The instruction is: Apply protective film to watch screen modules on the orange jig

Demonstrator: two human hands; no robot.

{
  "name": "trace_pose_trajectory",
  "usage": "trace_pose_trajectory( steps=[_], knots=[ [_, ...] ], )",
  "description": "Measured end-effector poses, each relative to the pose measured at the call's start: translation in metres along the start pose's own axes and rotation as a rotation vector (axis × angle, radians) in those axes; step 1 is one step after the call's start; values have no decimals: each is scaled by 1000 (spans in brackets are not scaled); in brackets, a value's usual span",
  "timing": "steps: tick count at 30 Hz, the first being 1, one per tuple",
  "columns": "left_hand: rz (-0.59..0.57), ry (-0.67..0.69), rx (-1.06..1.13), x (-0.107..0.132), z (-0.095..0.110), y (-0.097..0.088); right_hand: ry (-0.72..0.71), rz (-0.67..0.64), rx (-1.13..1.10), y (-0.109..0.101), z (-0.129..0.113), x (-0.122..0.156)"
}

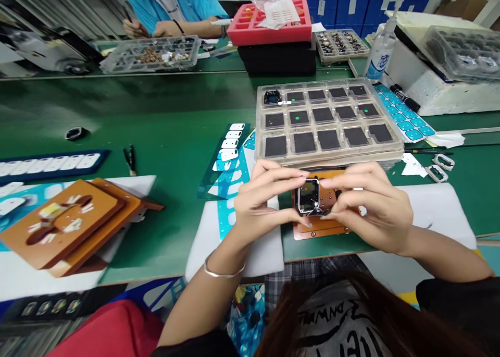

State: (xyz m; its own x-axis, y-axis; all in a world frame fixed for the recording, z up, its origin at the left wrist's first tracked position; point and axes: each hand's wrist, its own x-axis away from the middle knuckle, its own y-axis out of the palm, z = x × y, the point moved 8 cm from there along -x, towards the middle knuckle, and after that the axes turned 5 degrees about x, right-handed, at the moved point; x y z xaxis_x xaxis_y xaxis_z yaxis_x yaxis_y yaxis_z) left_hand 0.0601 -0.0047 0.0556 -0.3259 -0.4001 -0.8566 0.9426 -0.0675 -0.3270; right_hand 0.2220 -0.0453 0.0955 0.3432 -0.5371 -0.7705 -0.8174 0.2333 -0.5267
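Between my two hands is a small smartwatch case point(309, 196) with a silver-white rim and dark inner parts showing. My left hand point(265, 198) grips its left side, fingers along the top edge and thumb at the bottom. On the other side my right hand point(369, 206) has its fingertips at the case's right edge, thumb and fingers pinched close together. Whether it also holds a small part is hidden. Directly beneath lies an orange-brown fixture plate point(302, 233) with screws, partly covered by my hands.
Beyond my hands stands a clear compartment tray point(322, 114) with dark pads. A second orange fixture point(74, 216) lies left, near tweezers point(129, 160). Blue sticker sheets point(406, 114) and white frames point(436, 173) are at right. Across the bench, a person's hands point(162, 28) are near another parts tray point(152, 53).
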Motion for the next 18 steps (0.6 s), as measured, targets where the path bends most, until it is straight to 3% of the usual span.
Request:
trace_pose_trajectory(
  steps=[5, 9, 11, 15, 18],
  knots=[
    [21, -45, 93, -1, -2, -1, 24, -16, -146, -7, 2, -2],
    [59, -107, 210, 1, -7, -1, 231, -7, -125, -30, 33, -3],
    [64, -109, 223, 1, -7, -1, 356, -170, 58, -34, 57, 0],
    [54, -107, 188, 0, -7, 0, 461, -660, 470, -19, 104, 22],
    [47, -108, 184, 0, -8, -1, 521, -864, 598, 1, 125, 40]
  ],
)
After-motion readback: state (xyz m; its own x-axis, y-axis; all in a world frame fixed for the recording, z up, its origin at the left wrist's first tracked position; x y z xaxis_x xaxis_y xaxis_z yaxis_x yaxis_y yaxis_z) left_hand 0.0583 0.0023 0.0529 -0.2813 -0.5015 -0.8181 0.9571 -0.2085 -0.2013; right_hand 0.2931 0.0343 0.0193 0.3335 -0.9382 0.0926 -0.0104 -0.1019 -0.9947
